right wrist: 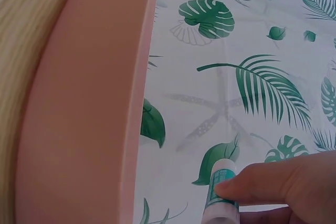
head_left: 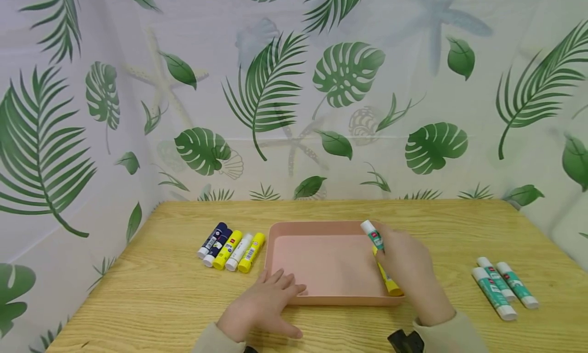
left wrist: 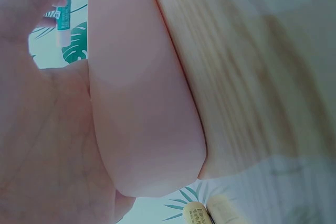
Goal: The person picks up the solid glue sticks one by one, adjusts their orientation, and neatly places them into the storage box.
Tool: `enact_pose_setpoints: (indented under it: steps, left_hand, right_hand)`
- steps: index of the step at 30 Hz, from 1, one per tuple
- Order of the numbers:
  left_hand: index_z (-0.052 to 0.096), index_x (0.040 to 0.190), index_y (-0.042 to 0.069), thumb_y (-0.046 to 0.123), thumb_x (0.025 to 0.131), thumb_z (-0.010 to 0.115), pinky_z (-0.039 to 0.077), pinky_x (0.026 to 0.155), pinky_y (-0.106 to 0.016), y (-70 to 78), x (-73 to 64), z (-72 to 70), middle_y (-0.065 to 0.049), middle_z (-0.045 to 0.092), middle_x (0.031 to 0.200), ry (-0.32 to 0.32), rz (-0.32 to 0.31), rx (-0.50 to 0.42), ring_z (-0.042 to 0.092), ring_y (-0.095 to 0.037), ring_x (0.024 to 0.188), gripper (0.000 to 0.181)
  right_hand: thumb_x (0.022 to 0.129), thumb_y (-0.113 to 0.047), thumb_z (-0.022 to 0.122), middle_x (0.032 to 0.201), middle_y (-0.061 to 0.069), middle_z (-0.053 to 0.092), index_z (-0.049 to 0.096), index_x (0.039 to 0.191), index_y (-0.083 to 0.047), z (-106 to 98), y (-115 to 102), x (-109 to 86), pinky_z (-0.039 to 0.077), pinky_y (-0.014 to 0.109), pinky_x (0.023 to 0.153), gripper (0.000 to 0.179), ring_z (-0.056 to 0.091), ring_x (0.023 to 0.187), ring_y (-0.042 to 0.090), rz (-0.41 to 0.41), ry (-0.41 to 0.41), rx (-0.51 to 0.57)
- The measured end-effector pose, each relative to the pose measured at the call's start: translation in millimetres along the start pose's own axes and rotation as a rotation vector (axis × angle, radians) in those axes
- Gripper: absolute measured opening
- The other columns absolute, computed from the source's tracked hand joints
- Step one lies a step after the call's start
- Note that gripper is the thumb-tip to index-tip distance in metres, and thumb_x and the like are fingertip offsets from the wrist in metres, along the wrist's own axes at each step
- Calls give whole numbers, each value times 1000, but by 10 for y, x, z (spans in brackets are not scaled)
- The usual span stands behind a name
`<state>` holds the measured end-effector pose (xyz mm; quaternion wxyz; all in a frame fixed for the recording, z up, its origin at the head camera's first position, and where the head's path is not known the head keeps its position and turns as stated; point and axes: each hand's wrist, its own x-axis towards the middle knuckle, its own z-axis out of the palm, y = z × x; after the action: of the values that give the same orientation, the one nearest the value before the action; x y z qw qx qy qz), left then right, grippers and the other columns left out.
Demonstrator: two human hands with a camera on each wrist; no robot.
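Observation:
A pink tray (head_left: 321,261) lies on the wooden table. My left hand (head_left: 266,304) rests at its front left corner, fingers spread over the rim, with the palm beside the tray's outer wall (left wrist: 142,103) in the left wrist view. My right hand (head_left: 409,263) pinches a green and white glue stick (head_left: 372,234) between thumb and fingers, above the tray's right side. In the right wrist view this glue stick (right wrist: 222,192) shows higher than the rim. Below the right hand, a yellow glue stick (head_left: 390,281) lies along the tray's right wall, partly hidden by the hand.
Left of the tray several glue sticks lie in a row: dark blue ones (head_left: 215,243), yellow ones (head_left: 251,252) and a white one (head_left: 239,252). To the right lie three green glue sticks (head_left: 495,294). A leaf-patterned cloth (head_left: 294,113) hangs behind the table (head_left: 151,292).

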<state>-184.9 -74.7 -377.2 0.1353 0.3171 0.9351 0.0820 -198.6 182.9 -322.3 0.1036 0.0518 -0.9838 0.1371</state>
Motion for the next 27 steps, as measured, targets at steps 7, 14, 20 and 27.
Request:
enact_pose_setpoints:
  steps: [7, 14, 20, 27]
  left_hand:
    - [38, 134, 25, 61, 68, 61, 9, 103, -52, -3, -7, -1, -8, 31, 140, -1, -3, 7, 18, -31, 130, 79]
    - [39, 134, 25, 60, 67, 61, 7, 103, -52, 3, -7, -4, -8, 31, 140, 4, -2, -6, 18, -31, 130, 79]
    - [39, 134, 24, 60, 67, 62, 7, 103, -51, 7, -4, -4, -8, 31, 140, 1, -3, -9, 18, -30, 130, 79]
    - [38, 134, 25, 61, 67, 61, 8, 103, -52, -1, -1, -6, -8, 31, 140, -3, -5, 4, 18, -31, 130, 79]
  right_hand:
    - [78, -9, 64, 64, 7, 54, 49, 108, -2, 110, 79, 10, 38, 30, 41, 35, 47, 50, 17, -33, -32, -1]
    - [82, -14, 61, 63, 4, 51, 55, 90, 3, 261, 116, 60, 39, 30, 46, 20, 46, 54, 16, -48, -81, 29]
    - [83, -13, 60, 63, 4, 50, 54, 86, 2, 381, 127, 57, 39, 30, 47, 17, 45, 54, 16, -47, -113, 16]
    - [75, -6, 62, 64, 4, 48, 55, 78, 0, 463, 124, 49, 39, 30, 48, 10, 43, 55, 16, -40, -134, -34]
